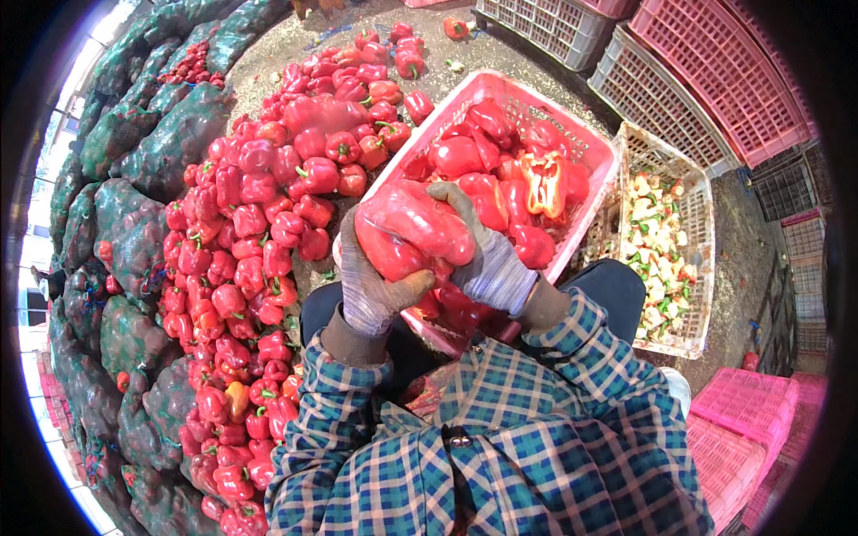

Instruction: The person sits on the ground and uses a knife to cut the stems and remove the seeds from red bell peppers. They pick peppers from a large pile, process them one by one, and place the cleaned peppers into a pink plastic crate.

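Both my gloved hands hold a large red bell pepper (409,228) above the near side of a pink plastic crate (576,127). My left hand (375,281) grips it from the left and below, the thumb lying across its lower side. On its right side, my right hand (482,251) is wrapped around it with the fingers over the top. Whether a tool is hidden in either hand, I cannot tell. Inside the crate lie several red peppers, one of them a cut-open pepper (543,184) showing its pale inside.
A big heap of red peppers (248,221) spreads over the floor at left, before stacked green mesh sacks (134,221). At right, a white crate (700,268) holds cut pepper cores (657,248). Stacked crates (670,87) stand at the upper right, pink crates (744,405) at the lower right.
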Tool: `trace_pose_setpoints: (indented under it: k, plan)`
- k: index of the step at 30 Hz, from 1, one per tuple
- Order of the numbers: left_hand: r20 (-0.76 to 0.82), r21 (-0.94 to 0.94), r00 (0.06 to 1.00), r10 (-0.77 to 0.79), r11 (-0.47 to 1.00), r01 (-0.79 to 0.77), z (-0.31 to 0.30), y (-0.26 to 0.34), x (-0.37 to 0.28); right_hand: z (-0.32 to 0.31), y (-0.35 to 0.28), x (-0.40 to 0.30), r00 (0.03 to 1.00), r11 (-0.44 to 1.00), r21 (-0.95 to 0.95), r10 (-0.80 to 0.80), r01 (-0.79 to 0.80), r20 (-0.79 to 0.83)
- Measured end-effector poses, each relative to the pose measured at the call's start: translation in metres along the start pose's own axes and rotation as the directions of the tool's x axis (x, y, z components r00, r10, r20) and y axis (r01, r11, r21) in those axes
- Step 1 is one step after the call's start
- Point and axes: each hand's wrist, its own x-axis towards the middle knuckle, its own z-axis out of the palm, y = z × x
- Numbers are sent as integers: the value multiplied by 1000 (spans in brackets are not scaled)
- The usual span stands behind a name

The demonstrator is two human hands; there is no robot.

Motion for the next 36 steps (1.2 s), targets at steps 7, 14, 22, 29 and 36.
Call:
trace_pose_setpoints:
  k: [7,14,22,29,36]
  plan:
    - [345,-253,920,-185,926,281,-24,9,6,-76,-24,-10,652,451,479,409,-753,639]
    - [381,159,888,-256,965,210,-10,33,5,-84,-33,-33,679,215,660,416,-720,605]
    - [-59,302,976,-211,928,219,-35,-11,16,-117,-49,-13,800,568,630,582,-529,147]
    - [332,-170,899,-285,920,355,-10,5,15,-89,-15,-4,889,841,-300,454,-451,-64]
    - [302,127,899,-316,948,291,7,-2,0,-39,-5,-8,991,961,-247,130,-124,10]
